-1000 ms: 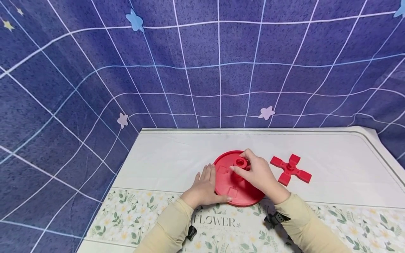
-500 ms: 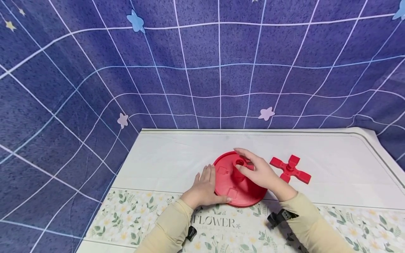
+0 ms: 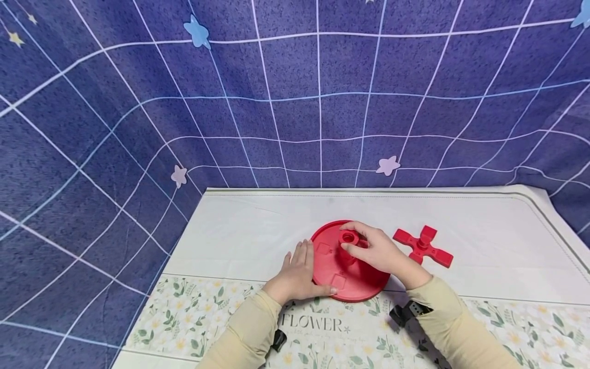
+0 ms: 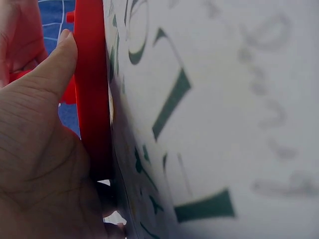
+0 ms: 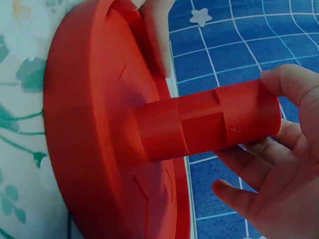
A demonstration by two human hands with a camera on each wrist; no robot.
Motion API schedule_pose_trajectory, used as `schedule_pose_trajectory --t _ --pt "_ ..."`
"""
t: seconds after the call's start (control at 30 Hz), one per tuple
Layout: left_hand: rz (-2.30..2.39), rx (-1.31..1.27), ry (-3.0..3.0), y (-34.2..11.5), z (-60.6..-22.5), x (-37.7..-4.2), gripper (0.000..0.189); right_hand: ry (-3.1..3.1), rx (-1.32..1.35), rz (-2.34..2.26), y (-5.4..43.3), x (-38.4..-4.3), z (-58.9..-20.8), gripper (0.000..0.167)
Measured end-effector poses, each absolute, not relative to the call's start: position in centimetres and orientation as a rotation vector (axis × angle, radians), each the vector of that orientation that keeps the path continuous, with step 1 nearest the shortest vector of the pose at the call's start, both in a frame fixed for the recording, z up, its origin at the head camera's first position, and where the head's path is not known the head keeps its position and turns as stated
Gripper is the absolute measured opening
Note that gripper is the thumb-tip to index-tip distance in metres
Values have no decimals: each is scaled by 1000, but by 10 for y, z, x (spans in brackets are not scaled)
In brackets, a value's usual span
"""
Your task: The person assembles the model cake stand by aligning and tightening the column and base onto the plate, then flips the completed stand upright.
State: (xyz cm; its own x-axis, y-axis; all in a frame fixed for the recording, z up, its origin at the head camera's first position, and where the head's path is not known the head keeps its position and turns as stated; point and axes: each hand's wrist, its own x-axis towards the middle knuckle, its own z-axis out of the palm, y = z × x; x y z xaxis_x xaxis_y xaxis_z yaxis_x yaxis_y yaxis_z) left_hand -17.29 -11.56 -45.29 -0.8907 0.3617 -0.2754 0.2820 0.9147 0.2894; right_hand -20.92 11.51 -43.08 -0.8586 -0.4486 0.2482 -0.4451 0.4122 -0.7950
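Note:
A red round base (image 3: 359, 284) with a raised rim lies flat on the table, and a hollow red post (image 3: 349, 251) stands upright from its middle. My right hand (image 3: 380, 251) holds the post near its top, thumb on the near side and fingers around the far side. In the right wrist view the post (image 5: 204, 119) shows a flat-sided middle section and small embossed marks near its top. My left hand (image 3: 295, 277) rests against the base's left rim with straight fingers, its thumb along the near edge. In the left wrist view that thumb lies over the base's edge (image 4: 94, 109).
A red four-armed cross piece (image 3: 424, 245) with a stub at its centre lies right of the base, partly behind my right hand. The white table cover (image 3: 249, 230) has a floral band along the front. Blue grid-patterned curtains (image 3: 286, 102) close off the back and left.
My right hand's fingers spread away from the top of the post half a second ago and are now back around it, with the wrist farther right than at first. The left hand stays put.

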Motion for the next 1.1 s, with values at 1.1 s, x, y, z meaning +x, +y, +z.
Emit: schedule_pose_trajectory --t 1.1 --pt "347 476 2742 -116 -453 -174 123 2970 -659 -1370 103 -198 -434 51"
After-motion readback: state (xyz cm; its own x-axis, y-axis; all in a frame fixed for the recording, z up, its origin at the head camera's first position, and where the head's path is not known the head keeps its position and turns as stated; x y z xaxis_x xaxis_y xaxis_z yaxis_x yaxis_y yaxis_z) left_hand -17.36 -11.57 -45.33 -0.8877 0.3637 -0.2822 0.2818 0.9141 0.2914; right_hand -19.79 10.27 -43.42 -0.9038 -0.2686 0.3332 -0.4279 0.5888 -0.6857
